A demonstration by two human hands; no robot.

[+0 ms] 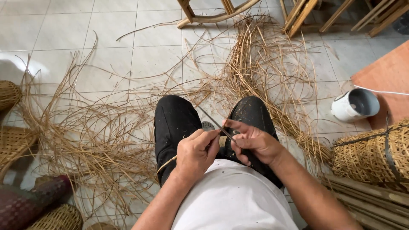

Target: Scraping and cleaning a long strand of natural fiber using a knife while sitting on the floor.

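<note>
- Two hands work at the lower middle of the frame, above two knees in black trousers (174, 123) and a white shirt (232, 196).
- The left hand (194, 153) is closed to a loose fist, thumb and forefinger pinched on one thin cane strip (167, 163) that trails down-left from under the fist.
- The right hand (255, 140) is curled nearly closed, its fingertips pinching the same spot just beside the left thumb; a slim dark blade (213, 120) runs up-left from between the two hands, and which hand grips it cannot be made out.
- Lower left: the rims of two woven baskets (59, 218) and one dark red woven piece (25, 202), all cut off by the frame.
- Right edge: one bound roll of woven cane mesh (366, 155) over a few stacked poles (375, 200), partly cut off.
- Mid-floor: loose cane strands (98, 136), too many and too tangled to count, spread over pale tiles (55, 30).
- Right of middle: one white cup (353, 104) lying on its side.
- Top edge: wooden frames (213, 12), only their lower parts in view.
</note>
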